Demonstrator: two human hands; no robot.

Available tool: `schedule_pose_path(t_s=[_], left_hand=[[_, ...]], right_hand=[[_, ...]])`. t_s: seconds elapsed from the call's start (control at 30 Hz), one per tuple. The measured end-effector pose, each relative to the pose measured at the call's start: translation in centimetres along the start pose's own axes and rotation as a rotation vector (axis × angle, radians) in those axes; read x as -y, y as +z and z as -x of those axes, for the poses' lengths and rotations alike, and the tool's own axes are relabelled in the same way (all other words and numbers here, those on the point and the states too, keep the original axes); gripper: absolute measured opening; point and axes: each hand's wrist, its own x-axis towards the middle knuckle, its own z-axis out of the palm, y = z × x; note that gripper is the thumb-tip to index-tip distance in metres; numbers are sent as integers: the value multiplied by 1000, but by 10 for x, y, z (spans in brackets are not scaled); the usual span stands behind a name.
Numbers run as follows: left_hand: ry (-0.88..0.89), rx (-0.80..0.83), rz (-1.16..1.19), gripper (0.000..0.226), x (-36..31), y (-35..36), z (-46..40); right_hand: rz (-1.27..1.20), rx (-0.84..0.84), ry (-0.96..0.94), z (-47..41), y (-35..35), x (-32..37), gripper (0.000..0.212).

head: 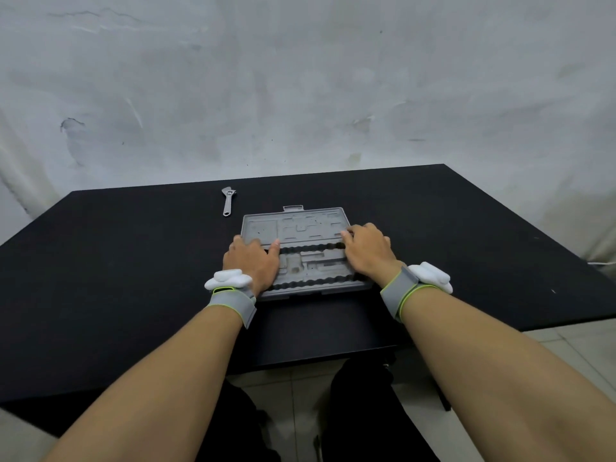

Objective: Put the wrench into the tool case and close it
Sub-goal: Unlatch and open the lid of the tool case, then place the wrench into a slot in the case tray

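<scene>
A grey plastic tool case (300, 225) lies opened flat on the black table (133, 261). Its lid is the far half, and its moulded base (310, 266) is the near half. No tool is visible in it. My left hand (253, 261) lies over the case's left side at the hinge line, thumb spread inward across the lid's near edge. My right hand (366, 250) holds the right side, fingertips curled on the lid's near right corner. A silver adjustable wrench (228, 201) lies on the table just beyond the case's far left corner, apart from both hands.
A pale, stained wall stands right behind the table's far edge. The near edge of the table runs across above my legs, and tiled floor shows below it. Grey straps with white trackers sit on both wrists. A white cable lies at the far right.
</scene>
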Motion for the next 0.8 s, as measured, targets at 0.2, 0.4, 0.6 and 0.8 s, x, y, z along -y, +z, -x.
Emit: schedule_pose_path(t_s=[0.2,0.4,0.6,0.8], left_hand=[[-7,-5,0,71,2,2,-3],[-11,-21,3,71,0,3,-4],[-16,-23,-4,72,0,5,-3],[-14,-25,3,72,1,6,-3]], right_hand=[[342,-210,31,21,-18,-29,44],[536,-134,137,45,-28,-54,62],[474,-39,147,54,-26,-54,50],[440,-2,125,52,-27,-47,36]])
